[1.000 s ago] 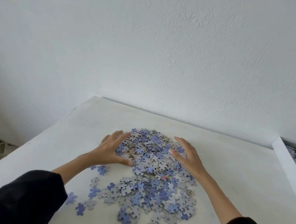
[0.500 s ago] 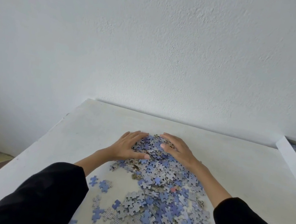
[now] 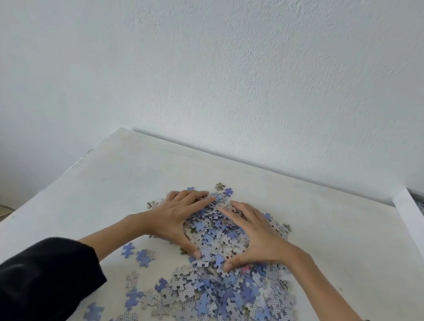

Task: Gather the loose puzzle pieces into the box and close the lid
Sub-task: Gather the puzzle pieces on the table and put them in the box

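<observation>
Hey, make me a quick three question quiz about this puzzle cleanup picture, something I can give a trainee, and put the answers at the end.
1. True or false: the left hand and the right hand both rest on the pile of puzzle pieces.
2. Multiple choice: the white box lies A) left of the hands, B) right of the hands, C) between them.
3. Fill the gap: the white box already holds some ____.
Key: 1 true; 2 B; 3 puzzle pieces.
</observation>
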`<state>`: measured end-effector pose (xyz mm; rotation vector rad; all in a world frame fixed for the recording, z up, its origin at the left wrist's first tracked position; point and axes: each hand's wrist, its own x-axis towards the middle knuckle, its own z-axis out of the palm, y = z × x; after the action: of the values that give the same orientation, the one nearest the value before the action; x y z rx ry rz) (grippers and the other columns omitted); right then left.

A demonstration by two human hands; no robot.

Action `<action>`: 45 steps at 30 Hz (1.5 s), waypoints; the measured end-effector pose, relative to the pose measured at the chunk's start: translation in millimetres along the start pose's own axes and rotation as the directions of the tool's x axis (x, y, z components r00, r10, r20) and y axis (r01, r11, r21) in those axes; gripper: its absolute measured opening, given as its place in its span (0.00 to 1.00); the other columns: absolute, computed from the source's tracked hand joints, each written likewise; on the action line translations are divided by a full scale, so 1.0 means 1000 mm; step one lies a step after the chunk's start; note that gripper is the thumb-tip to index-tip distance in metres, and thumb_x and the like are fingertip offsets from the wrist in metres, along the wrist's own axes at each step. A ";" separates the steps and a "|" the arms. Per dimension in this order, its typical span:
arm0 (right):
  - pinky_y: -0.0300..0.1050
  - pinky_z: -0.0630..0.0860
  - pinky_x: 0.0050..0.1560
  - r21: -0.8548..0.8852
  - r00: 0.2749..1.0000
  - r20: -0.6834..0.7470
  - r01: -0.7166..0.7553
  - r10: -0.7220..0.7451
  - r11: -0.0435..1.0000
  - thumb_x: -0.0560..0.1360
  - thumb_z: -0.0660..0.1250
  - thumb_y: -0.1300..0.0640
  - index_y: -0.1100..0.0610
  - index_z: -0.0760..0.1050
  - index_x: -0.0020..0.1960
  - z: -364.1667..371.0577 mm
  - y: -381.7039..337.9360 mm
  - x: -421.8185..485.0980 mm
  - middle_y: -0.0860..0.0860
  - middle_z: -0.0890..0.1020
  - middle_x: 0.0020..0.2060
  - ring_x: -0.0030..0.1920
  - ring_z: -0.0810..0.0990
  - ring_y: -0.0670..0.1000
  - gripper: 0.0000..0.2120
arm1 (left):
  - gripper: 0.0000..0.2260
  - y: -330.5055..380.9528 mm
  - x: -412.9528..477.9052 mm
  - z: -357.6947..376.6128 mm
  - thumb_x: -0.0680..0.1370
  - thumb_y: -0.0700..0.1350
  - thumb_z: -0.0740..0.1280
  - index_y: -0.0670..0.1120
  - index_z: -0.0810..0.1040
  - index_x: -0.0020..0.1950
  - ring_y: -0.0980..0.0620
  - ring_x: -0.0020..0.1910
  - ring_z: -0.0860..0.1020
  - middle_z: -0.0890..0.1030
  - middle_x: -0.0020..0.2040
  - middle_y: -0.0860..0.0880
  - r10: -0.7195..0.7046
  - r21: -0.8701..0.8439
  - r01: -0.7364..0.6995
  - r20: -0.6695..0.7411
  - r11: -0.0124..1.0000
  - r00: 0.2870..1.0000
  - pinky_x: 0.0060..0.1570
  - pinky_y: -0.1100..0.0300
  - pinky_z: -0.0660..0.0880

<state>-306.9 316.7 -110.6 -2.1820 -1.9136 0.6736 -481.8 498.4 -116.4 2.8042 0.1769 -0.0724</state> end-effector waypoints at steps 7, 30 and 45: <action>0.46 0.55 0.64 -0.046 0.973 -0.232 0.006 -0.016 0.999 0.55 0.59 0.22 0.34 0.57 0.68 0.004 0.004 0.000 0.41 0.60 0.66 0.65 0.56 0.44 0.43 | 0.47 0.000 0.005 0.002 0.58 0.78 0.57 0.56 0.61 0.73 0.55 0.59 0.63 0.67 0.62 0.53 -0.014 0.011 0.016 -0.193 1.000 0.981 0.58 0.59 0.59; 0.40 0.71 0.25 0.265 0.760 -0.649 0.191 0.028 0.945 0.74 0.67 0.58 0.48 0.73 0.47 0.001 -0.010 0.003 0.40 0.77 0.34 0.26 0.76 0.49 0.07 | 0.13 0.014 -0.007 -0.004 0.65 0.37 0.71 0.44 0.78 0.47 0.52 0.38 0.76 0.79 0.41 0.51 0.018 -0.216 -0.116 -0.409 0.969 0.912 0.37 0.56 0.75; 0.33 0.75 0.49 0.206 0.574 -0.818 0.366 -0.046 0.908 0.71 0.70 0.64 0.58 0.81 0.50 -0.037 -0.023 -0.016 0.47 0.83 0.46 0.48 0.81 0.40 0.08 | 0.09 0.058 0.005 -0.020 0.72 0.47 0.70 0.47 0.82 0.50 0.67 0.45 0.79 0.82 0.47 0.58 0.078 -0.351 -0.318 -0.554 0.881 0.829 0.47 0.72 0.74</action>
<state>-312.1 311.8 -64.7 -1.5489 -1.3605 -0.0595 -468.7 450.8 -79.6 2.3075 0.0089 0.7123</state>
